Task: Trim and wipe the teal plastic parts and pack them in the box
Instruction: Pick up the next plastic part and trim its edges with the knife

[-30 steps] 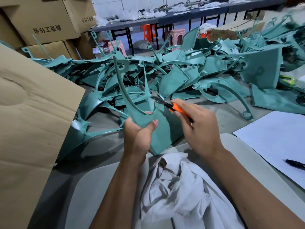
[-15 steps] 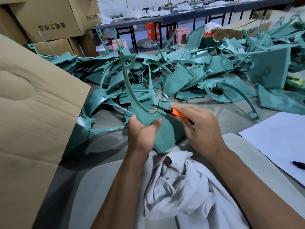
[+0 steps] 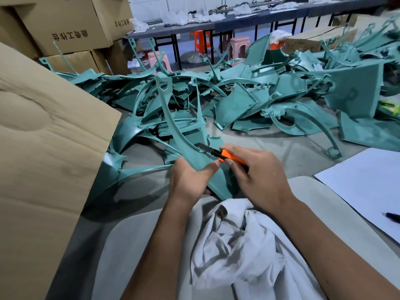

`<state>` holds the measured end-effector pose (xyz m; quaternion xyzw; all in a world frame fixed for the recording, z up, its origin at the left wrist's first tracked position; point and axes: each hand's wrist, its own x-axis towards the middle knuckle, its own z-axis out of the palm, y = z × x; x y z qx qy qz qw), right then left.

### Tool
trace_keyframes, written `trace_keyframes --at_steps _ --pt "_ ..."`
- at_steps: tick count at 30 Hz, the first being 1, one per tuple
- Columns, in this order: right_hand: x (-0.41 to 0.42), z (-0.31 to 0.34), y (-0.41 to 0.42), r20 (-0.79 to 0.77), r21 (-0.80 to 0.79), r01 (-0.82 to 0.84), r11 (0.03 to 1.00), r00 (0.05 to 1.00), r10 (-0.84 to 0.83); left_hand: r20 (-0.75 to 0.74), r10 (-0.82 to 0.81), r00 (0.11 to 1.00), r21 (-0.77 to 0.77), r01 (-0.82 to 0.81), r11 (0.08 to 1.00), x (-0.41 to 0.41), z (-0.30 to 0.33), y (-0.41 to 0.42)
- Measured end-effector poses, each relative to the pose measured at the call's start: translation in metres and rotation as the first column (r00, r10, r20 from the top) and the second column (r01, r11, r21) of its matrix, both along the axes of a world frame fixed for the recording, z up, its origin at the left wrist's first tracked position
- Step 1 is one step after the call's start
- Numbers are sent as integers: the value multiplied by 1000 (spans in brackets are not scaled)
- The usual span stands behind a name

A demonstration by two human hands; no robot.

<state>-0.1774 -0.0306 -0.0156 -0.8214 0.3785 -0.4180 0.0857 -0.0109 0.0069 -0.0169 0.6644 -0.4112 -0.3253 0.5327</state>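
My left hand (image 3: 190,180) grips a teal plastic part (image 3: 173,126) by its broad lower end, thumb pressed on its face; its long curved arm rises up and away. My right hand (image 3: 257,176) holds an orange utility knife (image 3: 227,155), whose blade lies against the inner curved edge of the part. A crumpled white cloth (image 3: 242,245) lies on my lap just below both hands. A big heap of teal parts (image 3: 249,98) covers the grey table beyond. The flap of an open cardboard box (image 3: 47,152) stands at the left.
A white sheet of paper (image 3: 363,187) with a black pen (image 3: 392,216) lies at the right. Stacked cardboard cartons (image 3: 65,24) stand at the back left. Dark tables with orange and pink stools (image 3: 238,46) under them run along the back.
The knife blade has slid a little along the inner edge of the part toward my left hand. Both hands keep their hold; the view has shifted slightly.
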Motion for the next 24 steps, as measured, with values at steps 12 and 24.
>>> trace_keyframes --at_steps 12,24 --pt "5 10 9 -22 44 160 986 987 -159 -140 -203 969 6 206 979 -6 6 5" --pt "3 13 12 -60 62 133 989 990 -129 -18 -144 989 -16 143 990 -12 4 2"
